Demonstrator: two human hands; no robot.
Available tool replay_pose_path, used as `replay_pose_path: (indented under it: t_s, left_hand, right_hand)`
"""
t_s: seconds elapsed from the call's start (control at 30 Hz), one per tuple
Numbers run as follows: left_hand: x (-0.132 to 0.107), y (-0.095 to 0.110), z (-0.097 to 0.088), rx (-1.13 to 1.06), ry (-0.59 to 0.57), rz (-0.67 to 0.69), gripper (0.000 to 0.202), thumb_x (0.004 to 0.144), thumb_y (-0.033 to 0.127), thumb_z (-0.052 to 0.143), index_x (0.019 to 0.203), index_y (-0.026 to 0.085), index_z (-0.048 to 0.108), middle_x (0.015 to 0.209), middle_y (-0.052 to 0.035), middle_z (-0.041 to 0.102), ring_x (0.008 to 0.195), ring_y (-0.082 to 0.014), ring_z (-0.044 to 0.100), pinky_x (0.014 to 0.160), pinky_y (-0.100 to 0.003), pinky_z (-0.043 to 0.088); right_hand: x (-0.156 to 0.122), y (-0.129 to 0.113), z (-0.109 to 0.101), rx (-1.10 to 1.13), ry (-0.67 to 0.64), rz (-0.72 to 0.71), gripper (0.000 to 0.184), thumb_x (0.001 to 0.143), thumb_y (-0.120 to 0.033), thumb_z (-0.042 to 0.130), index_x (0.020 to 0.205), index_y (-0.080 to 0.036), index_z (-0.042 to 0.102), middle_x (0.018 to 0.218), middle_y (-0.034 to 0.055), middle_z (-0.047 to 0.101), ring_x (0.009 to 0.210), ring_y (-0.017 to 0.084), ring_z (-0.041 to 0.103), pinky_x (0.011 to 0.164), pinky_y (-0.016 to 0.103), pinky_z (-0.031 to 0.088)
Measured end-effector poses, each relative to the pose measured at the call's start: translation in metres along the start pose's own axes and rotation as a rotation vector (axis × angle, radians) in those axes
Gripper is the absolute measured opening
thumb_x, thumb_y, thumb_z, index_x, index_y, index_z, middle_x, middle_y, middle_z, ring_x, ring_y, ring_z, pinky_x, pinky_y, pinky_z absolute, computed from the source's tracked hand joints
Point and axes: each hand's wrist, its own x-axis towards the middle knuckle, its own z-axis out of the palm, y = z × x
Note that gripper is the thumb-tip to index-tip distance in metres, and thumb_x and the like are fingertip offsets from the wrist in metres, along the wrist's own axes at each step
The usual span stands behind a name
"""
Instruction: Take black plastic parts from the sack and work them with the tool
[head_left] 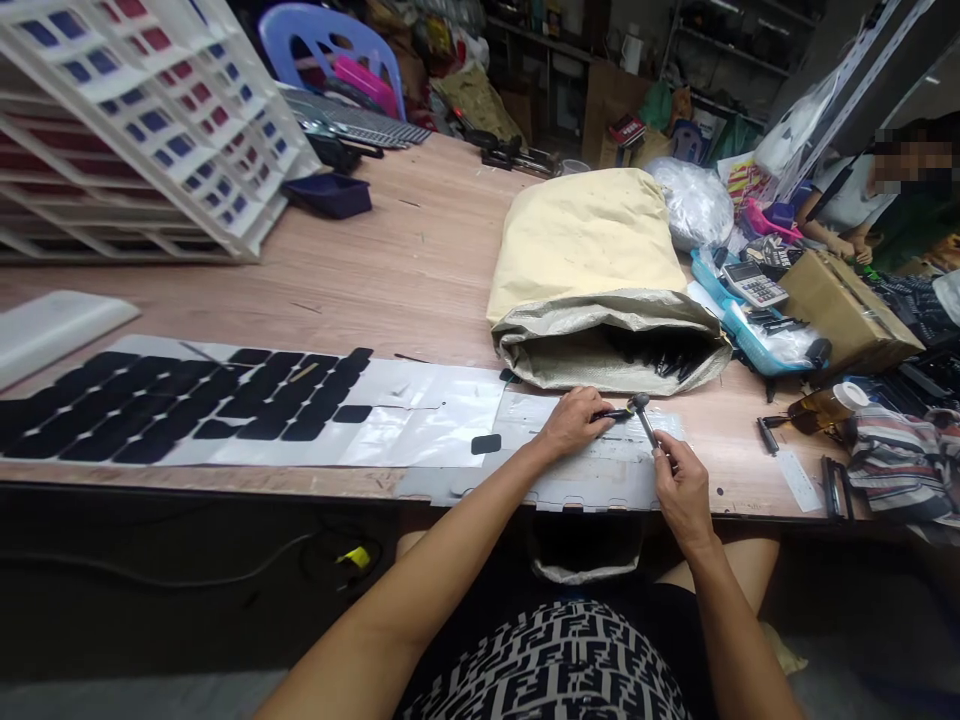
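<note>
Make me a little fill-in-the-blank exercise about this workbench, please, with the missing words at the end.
1. The left hand holds a dark item, while the right hand holds a pounding tool, a ____.
2. Black patches lie on a ____ sheet.
3. The mouth of the sack is ____, so black pieces show inside.
4. In the picture, the calculator lies to the ____ of the sack.

Missing words: hammer; white; open; right.

Tilted hammer (645, 424) beside black piece (610, 413)
</note>
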Motion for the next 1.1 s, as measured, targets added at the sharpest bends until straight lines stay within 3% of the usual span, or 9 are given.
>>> replay_pose_path:
  t_s: [0.27,0.4,0.57,0.73,0.9,1.0,1.1]
  left_hand:
    - [0.001,0.0,-0.001,-0.015,-0.016,-0.03,0.023,0.084,0.025,0.068,0.106,0.024,0.076,0.087,-0.0035,0.061,0.09,-0.0206,0.054,0.083,-0.033,0.042]
    - [0.001,0.0,-0.001,-0.026,-0.019,-0.044,0.022,0.084,0.026,0.067,0.104,0.024,0.077,0.087,-0.0033,0.061,0.09,-0.0205,0.055,0.084,-0.034,0.043]
    - [0.001,0.002,-0.002,-0.05,-0.005,-0.041,0.02,0.083,0.025,0.067,0.1,0.023,0.076,0.084,-0.0029,0.06,0.088,-0.0206,0.054,0.083,-0.034,0.044]
    - [0.001,0.002,-0.001,-0.068,-0.002,-0.045,0.018,0.081,0.026,0.068,0.098,0.022,0.075,0.085,-0.0024,0.06,0.086,-0.0201,0.054,0.082,-0.034,0.044]
    - [0.0,0.006,-0.01,-0.085,-0.053,-0.04,0.018,0.079,0.029,0.072,0.096,0.022,0.075,0.089,-0.003,0.062,0.092,-0.0217,0.054,0.087,-0.035,0.043]
    - [-0.014,0.02,-0.025,-0.171,-0.152,0.041,0.018,0.08,0.032,0.074,0.095,0.023,0.075,0.099,-0.0036,0.063,0.099,-0.0221,0.054,0.093,-0.037,0.042]
    - [-0.046,0.039,-0.034,-0.271,-0.25,0.185,0.017,0.08,0.033,0.075,0.095,0.026,0.075,0.112,-0.004,0.061,0.109,-0.0224,0.053,0.1,-0.038,0.041]
  right_hand:
    - [-0.003,-0.005,0.01,0.009,-0.074,-0.046,0.03,0.093,-0.022,0.049,0.115,-0.02,0.07,0.107,0.0086,0.072,0.101,0.02,0.067,0.091,0.035,0.053]
    - [0.012,0.004,0.006,-0.046,-0.012,-0.034,0.031,0.092,-0.022,0.049,0.116,-0.02,0.069,0.107,0.0085,0.071,0.098,0.02,0.066,0.086,0.033,0.053]
    - [0.046,0.029,0.005,-0.371,0.189,-0.008,0.036,0.09,-0.016,0.045,0.117,-0.018,0.069,0.102,0.0093,0.069,0.095,0.022,0.061,0.086,0.034,0.047]
    - [0.053,0.05,0.018,-0.677,0.189,0.003,0.038,0.089,-0.011,0.043,0.116,-0.018,0.07,0.092,0.0089,0.064,0.085,0.022,0.053,0.075,0.032,0.039]
    - [0.046,0.048,0.024,-0.799,0.187,-0.009,0.036,0.092,-0.013,0.044,0.121,-0.019,0.065,0.094,0.008,0.061,0.086,0.022,0.05,0.072,0.031,0.035]
    - [0.045,0.046,0.022,-0.816,0.173,-0.013,0.034,0.092,-0.014,0.047,0.121,-0.02,0.064,0.094,0.0078,0.06,0.088,0.022,0.049,0.072,0.032,0.034]
    - [0.044,0.046,0.022,-0.823,0.17,0.0,0.034,0.091,-0.014,0.048,0.121,-0.021,0.063,0.095,0.0074,0.06,0.089,0.023,0.049,0.072,0.032,0.033]
